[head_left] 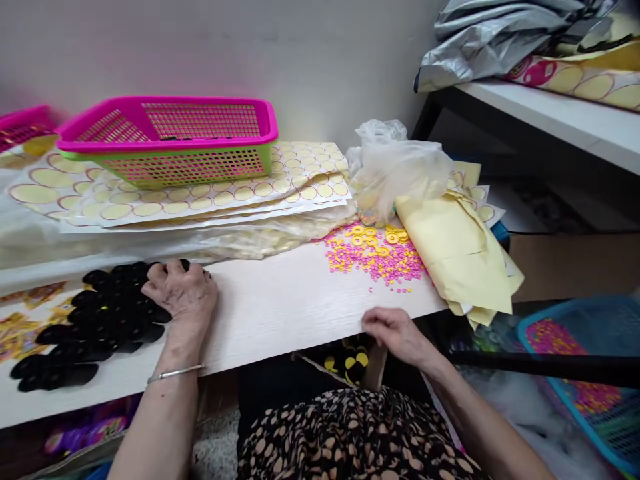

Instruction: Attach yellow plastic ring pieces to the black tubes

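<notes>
Our left grip (181, 290) rests at the right end of a cluster of black pieces (115, 320), which lies on the left part of the pale surface (270, 300). The fingers curl down over them, and we cannot tell whether they are clamped on a piece. We wear a silver bracelet (176, 373) on that arm.

Our right grip (393, 330) is at the near edge of the surface, thumb and fingertips together; we cannot make out whether something tiny is between them. Beyond it we have pink and yellow beads (370, 263) scattered loose, with yellow rings (370, 241) towards the back. Behind them sits a translucent plastic bag (415, 163), and to their right lies folded yellow paper (455, 247).

Farther back we see sheets with yellow circles (245, 194), bearing a pink-and-green basket (200, 165). Below, at our right, a blue basket (524, 327) contains more beads.
</notes>
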Demonstrator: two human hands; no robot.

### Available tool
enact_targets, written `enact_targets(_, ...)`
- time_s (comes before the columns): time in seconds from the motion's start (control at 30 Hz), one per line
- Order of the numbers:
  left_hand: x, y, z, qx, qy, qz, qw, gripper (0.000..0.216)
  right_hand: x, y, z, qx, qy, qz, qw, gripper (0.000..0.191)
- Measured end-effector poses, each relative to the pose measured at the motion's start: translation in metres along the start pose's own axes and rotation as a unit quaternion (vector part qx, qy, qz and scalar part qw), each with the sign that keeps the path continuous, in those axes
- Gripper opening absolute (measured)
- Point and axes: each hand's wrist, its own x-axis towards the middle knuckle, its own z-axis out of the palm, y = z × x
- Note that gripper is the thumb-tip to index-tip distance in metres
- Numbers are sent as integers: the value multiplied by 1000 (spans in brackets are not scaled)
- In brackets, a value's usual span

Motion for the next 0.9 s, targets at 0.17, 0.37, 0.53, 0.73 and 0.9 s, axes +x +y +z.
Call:
enact_targets(0.17, 0, -6, 15, -29, 21, 18, 999, 19, 34, 12, -13, -156, 252, -23, 955, 12)
enact_targets(0.37, 1, 3, 6, -53, 74, -12, 996, 14, 53, 11, -11, -226, 272, -28, 935, 13)
enact_targets(0.53, -19, 48, -19, -289, 63, 26, 955, 29, 70, -5, -10, -283, 261, -58, 921, 13)
enact_targets(0.73, -65, 119, -39, -500, -67, 91, 859, 25, 70, 1, -9, -307, 239, -73, 918, 11)
enact_targets(0.9, -80, 149, -41, -618, -123, 67, 774, 32, 70, -6, -3, -332, 258, -94, 902, 15)
